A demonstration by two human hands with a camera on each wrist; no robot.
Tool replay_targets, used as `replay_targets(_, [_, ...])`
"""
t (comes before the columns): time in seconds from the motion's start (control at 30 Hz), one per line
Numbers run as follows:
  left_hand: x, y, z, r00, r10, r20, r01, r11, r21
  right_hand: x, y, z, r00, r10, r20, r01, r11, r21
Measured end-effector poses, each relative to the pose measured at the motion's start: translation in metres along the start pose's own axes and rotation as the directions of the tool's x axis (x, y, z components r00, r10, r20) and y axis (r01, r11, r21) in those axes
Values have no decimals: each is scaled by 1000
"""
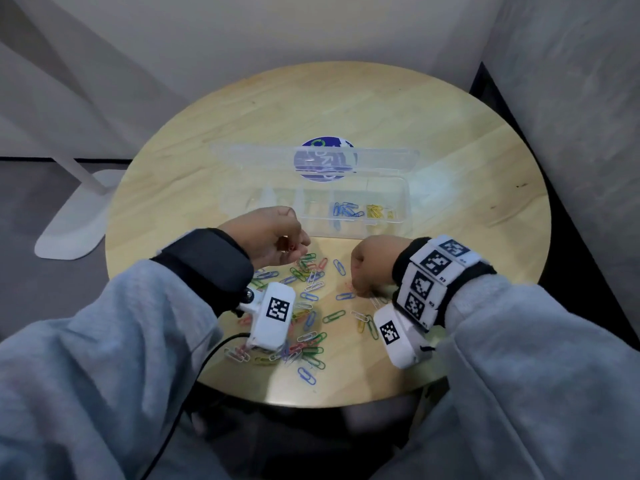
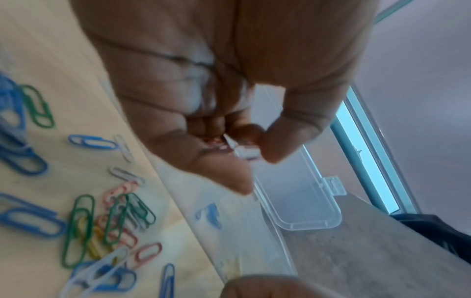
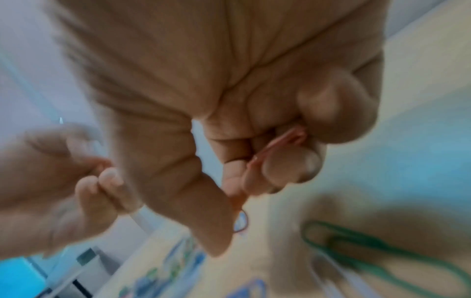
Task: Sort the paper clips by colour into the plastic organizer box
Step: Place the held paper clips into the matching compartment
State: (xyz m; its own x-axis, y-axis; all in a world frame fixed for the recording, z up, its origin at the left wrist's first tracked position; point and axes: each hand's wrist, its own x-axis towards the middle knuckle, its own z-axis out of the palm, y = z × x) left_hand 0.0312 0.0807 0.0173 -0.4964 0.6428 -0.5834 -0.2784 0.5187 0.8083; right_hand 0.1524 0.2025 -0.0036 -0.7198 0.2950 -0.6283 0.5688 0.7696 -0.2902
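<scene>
Right hand [image 3: 229,100]: fingers pinched pink clips [image 3: 280,145], gathering one colour.
Left hand [image 1: 266,233]: fingers curled round red-pink clips, likewise collecting.
Loose clips [image 1: 311,289]: mixed on counter [image 1: 450,133], unsorted.
Organizer box [image 1: 405,202]: beyond hands, lid open; blue and yellow compartments separate.

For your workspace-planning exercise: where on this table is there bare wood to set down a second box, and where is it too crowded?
Bare wood lies behind the organizer box's open lid, towards the far rim of the table, and on the flanks left and right of the box. It is crowded in front: loose paper clips cover the near middle, with the left hand and right hand over them.
</scene>
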Motion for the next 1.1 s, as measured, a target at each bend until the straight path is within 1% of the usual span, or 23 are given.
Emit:
replay_targets(0.07, [-1, -1, 3, 1000, 2, -30, -3, 999, -51, -8, 5, -12, 999, -47, -20, 49, 986, 160])
replay_targets(0.13, [-1, -4, 7, 998, -4, -62, 0, 998, -63, -16, 13, -23, 996, -84, -39, 92, 940, 328])
replay_targets(0.17, [-1, -5, 9, 997, -6, -73, 2, 998, -61, -19, 18, -26, 994, -97, -53, 111, 899, 423])
replay_targets(0.23, [1, -6, 13, 995, -9, -96, 4, 999, -52, -27, 26, -33, 990, -108, -85, 138, 786, 602])
replay_targets(0.3, [4, -6, 17, 993, -24, -112, 24, 1000, -1, -33, 34, -39, 988, -108, -107, 152, 664, 732])
replay_targets(0.33, [6, -8, 18, 994, -20, -109, 28, 997, 70, -36, 38, -43, 988, -110, -112, 156, 610, 777])
replay_targets(0.37, [9, -9, 19, 994, -4, -105, 25, 980, 199, -38, 42, -46, 987, -109, -119, 160, 564, 810])
replay_targets(0.4, [11, -10, 21, 994, 24, -104, 16, 930, 368, -39, 45, -48, 986, -105, -130, 166, 527, 833])
replay_targets(0.43, [13, -12, 23, 992, 62, -109, 6, 843, 537, -41, 47, -50, 985, -95, -147, 175, 496, 851])
replay_targets(0.47, [14, -12, 25, 987, 101, -122, 7, 741, 671, -41, 48, -51, 983, -82, -164, 184, 471, 863])
replay_targets(0.5, [15, -13, 27, 982, 127, -140, 27, 639, 768, -40, 49, -51, 982, -72, -176, 189, 453, 871])
replay_targets(0.53, [15, -14, 29, 978, 148, -150, 44, 553, 832, -39, 48, -50, 982, -64, -177, 187, 445, 876])
replay_targets(0.57, [16, -14, 30, 975, 165, -151, 51, 492, 869, -38, 47, -49, 984, -58, -168, 176, 447, 877])
replay_targets(0.6, [17, -14, 32, 973, 179, -148, 52, 455, 889, -36, 46, -47, 986, -49, -157, 162, 454, 876])
replay_targets(0.7, [19, -15, 38, 975, 173, -138, 58, 404, 913, -30, 40, -44, 990, -7, -141, 129, 455, 881])
replay_targets(0.8, [20, -13, 43, 979, 170, -114, 40, 388, 921, -26, 32, -44, 991, 20, -135, 112, 440, 891])
replay_targets(0.87, [22, -11, 46, 985, 131, -117, 58, 387, 920, -23, 25, -43, 993, 24, -119, 97, 430, 898])
replay_targets(0.93, [23, -12, 45, 990, 79, -119, 77, 410, 909, -20, 18, -42, 995, 20, -102, 85, 409, 908])
replay_targets(1.0, [22, -13, 39, 993, 48, -107, 71, 484, 872, -17, 9, -42, 996, 16, -87, 74, 381, 922])
replay_targets(1.1, [17, -11, 18, 993, 75, -93, 28, 615, 788, -9, -10, -45, 996, 27, -88, 74, 332, 940])
